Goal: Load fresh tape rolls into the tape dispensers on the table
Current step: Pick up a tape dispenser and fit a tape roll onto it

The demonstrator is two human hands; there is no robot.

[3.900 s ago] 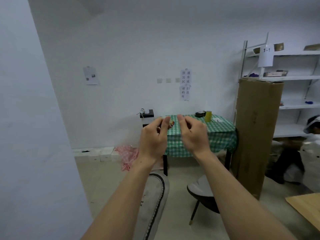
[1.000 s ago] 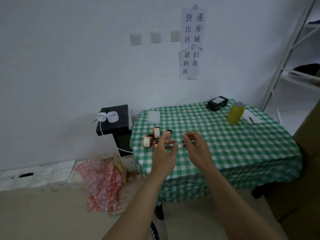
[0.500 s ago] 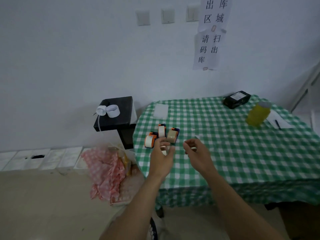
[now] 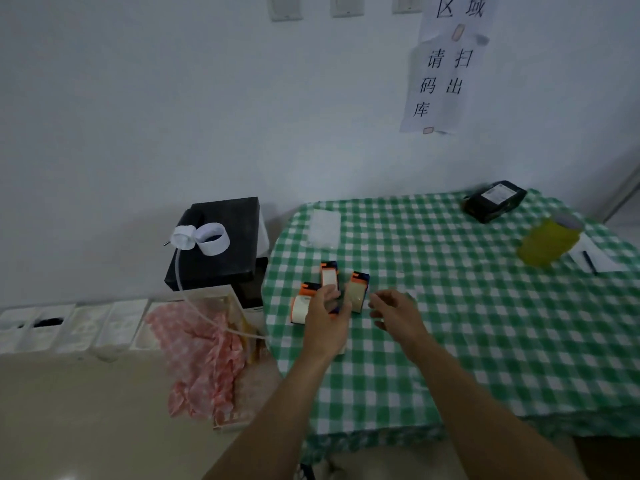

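While you are reaching across the near left part of the table, your left hand [image 4: 327, 320] is hovering low over a cluster of tape dispensers, its fingers [image 4: 325, 293] bending down over something orange and dark that is mostly hidden beneath them. Whether they are gripping it or only touching it cannot be told. Your right hand [image 4: 398, 311] is hanging just beside the left one, apart from it, with its fingers loosely curled and nothing showing between them.

Around your left hand, three orange-and-dark dispensers are standing on the green checked tablecloth [image 4: 467, 341]. The left dispenser [image 4: 300, 306] is sitting by your knuckles. The back dispenser [image 4: 329, 276] is standing just past your fingertips. The right dispenser [image 4: 358, 292] is standing between your two hands. Each is showing a pale roll face.

Farther back, a clear plastic bag [image 4: 323, 225] is lying flat on the cloth. Toward the far right corner, a black packet [image 4: 495, 200] is lying near a yellow bottle [image 4: 547, 242], which is standing beside a sheet of paper [image 4: 595, 259].

Off the table's left edge, a black box [image 4: 221, 258] is carrying two white loops [image 4: 211, 239]. Below it, a pink cloth [image 4: 201, 355] is lying bunched on the floor. A paper notice [image 4: 446, 71] is hanging on the wall.
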